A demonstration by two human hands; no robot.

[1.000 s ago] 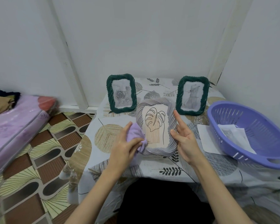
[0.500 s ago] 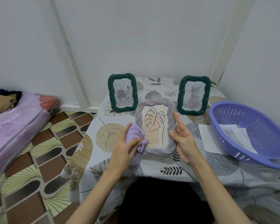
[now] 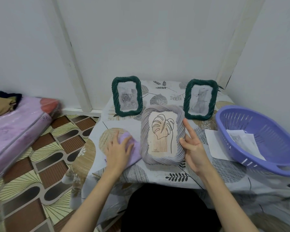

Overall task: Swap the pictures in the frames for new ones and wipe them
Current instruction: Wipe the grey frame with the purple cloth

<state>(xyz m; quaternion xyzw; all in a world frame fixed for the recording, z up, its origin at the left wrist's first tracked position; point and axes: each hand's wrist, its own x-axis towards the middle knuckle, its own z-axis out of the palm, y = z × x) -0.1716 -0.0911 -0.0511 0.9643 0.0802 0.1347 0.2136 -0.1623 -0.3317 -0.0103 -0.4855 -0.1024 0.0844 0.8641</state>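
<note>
A grey ribbed frame [image 3: 162, 160] with a leaf line drawing stands tilted near the table's front edge. My right hand [image 3: 193, 149] holds its right side, thumb on the rim and forefinger pointing up. A lilac cloth [image 3: 134, 148] lies flat on the table left of the frame, and my left hand [image 3: 118, 152] presses down on it, fingers spread. Two dark green frames stand upright behind: one [image 3: 127, 96] with a rose picture at the left, one [image 3: 200, 99] with a grey animal picture at the right.
A purple slotted basket [image 3: 258, 139] with loose pictures inside sits at the table's right. A white sheet [image 3: 214, 144] lies beside it. The table [image 3: 157, 174] wears a leaf-print cloth. A pink mattress [image 3: 12, 129] lies on the patterned floor at the left.
My left hand has left the grey frame's left edge and lowered the lilac cloth flat onto the table. My right hand still holds the frame's right side.
</note>
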